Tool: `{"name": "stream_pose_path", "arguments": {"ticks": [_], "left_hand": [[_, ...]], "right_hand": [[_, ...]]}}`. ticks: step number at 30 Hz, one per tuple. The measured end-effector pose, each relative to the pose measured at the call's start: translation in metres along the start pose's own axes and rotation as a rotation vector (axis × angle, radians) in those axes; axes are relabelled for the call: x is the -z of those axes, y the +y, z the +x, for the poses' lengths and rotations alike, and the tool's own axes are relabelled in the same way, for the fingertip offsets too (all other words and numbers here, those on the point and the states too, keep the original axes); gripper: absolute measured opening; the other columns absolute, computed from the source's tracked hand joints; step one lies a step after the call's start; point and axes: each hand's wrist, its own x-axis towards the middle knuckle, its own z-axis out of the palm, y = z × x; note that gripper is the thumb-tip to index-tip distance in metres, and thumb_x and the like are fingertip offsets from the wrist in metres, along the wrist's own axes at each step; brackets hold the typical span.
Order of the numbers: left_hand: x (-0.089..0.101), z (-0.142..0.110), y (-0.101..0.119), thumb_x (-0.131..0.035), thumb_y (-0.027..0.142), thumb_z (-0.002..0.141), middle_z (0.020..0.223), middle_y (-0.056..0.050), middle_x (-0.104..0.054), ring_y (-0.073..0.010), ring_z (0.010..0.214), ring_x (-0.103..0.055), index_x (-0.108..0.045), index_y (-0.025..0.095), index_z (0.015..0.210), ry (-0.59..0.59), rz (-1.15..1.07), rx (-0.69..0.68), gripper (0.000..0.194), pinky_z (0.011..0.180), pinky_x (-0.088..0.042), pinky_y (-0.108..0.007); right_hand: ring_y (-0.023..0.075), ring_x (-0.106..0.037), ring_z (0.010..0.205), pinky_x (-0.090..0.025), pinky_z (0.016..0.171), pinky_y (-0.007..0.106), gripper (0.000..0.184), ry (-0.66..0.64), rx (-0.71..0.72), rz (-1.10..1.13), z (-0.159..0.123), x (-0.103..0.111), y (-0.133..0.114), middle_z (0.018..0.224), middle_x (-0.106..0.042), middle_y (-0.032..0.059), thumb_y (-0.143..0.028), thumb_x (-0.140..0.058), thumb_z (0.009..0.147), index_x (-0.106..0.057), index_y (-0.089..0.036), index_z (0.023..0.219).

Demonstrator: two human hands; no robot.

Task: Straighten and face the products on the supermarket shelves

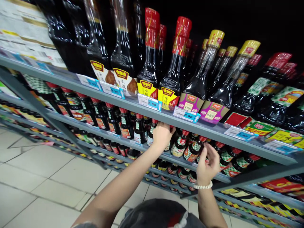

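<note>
Since the upper shelf's front edge (133, 106) sits right over the bottle caps, the left hand (162, 136) goes in below it, fingers curled down by a red-capped bottle (171, 127) near the lower shelf's front edge (125, 140); grip's partly hidden, can't tell if it's closed on the cap. Right hand (208, 163) is loosely curled by the same row, nothing visible in it, probably kept outside for clearance. Neighbouring small bottles (179, 145) crowd the reach; tall bottles (171, 76) stand above price tags (186, 114), likely so labels match prices.
</note>
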Motion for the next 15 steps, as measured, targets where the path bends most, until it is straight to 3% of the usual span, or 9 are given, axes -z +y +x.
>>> {"name": "stream_pose_path", "arguments": {"ticks": [2, 5, 8, 12, 15], "left_hand": [[-0.001, 0.0, -0.002, -0.051, 0.037, 0.094, 0.102, -0.018, -0.07, -0.0302, 0.102, -0.067, -0.064, 0.01, 0.107, -0.002, -0.031, -0.041, 0.033, 0.077, -0.055, -0.034], [-0.002, -0.001, -0.005, -0.047, 0.028, 0.096, 0.106, -0.017, -0.069, -0.0292, 0.101, -0.068, -0.062, 0.009, 0.112, -0.07, -0.091, -0.11, 0.029, 0.083, -0.054, -0.035], [-0.003, -0.002, -0.006, -0.05, 0.03, 0.096, 0.103, -0.017, -0.07, -0.0303, 0.094, -0.07, -0.061, 0.011, 0.112, -0.112, -0.114, -0.07, 0.028, 0.079, -0.054, -0.037], [-0.004, -0.005, 0.0, -0.055, 0.046, 0.092, 0.105, -0.016, -0.069, -0.0322, 0.096, -0.069, -0.059, 0.013, 0.113, -0.009, -0.096, 0.075, 0.039, 0.074, -0.054, -0.036], [-0.004, -0.01, 0.004, -0.052, 0.047, 0.094, 0.112, -0.017, -0.068, -0.0323, 0.101, -0.068, -0.056, 0.011, 0.118, 0.042, -0.091, 0.093, 0.044, 0.076, -0.054, -0.035]], "right_hand": [[0.0241, -0.07, 0.102, -0.057, 0.092, 0.041, 0.026, -0.035, -0.007, -0.059, 0.01, 0.007, 0.011, 0.112, -0.071, 0.0136, -0.029, -0.062, 0.094, -0.065, -0.015, 0.116], [0.0248, -0.069, 0.104, -0.057, 0.092, 0.041, 0.036, -0.189, -0.027, -0.155, 0.023, 0.008, 0.025, 0.116, -0.07, 0.0147, -0.039, -0.062, 0.093, -0.063, -0.015, 0.12], [0.0268, -0.072, 0.091, -0.059, 0.082, 0.038, 0.05, -0.223, -0.033, -0.269, 0.031, -0.002, 0.029, 0.103, -0.073, 0.0148, -0.056, -0.068, 0.086, -0.063, -0.014, 0.112], [0.0311, -0.07, 0.068, -0.056, 0.067, 0.04, 0.064, -0.159, -0.071, -0.503, 0.037, -0.017, 0.029, 0.079, -0.072, 0.0132, -0.072, -0.073, 0.07, -0.062, -0.014, 0.095], [0.0309, -0.07, 0.067, -0.054, 0.066, 0.039, 0.056, -0.184, -0.085, -0.512, 0.042, -0.02, 0.033, 0.077, -0.072, 0.0119, -0.069, -0.071, 0.074, -0.062, -0.017, 0.092]]}}
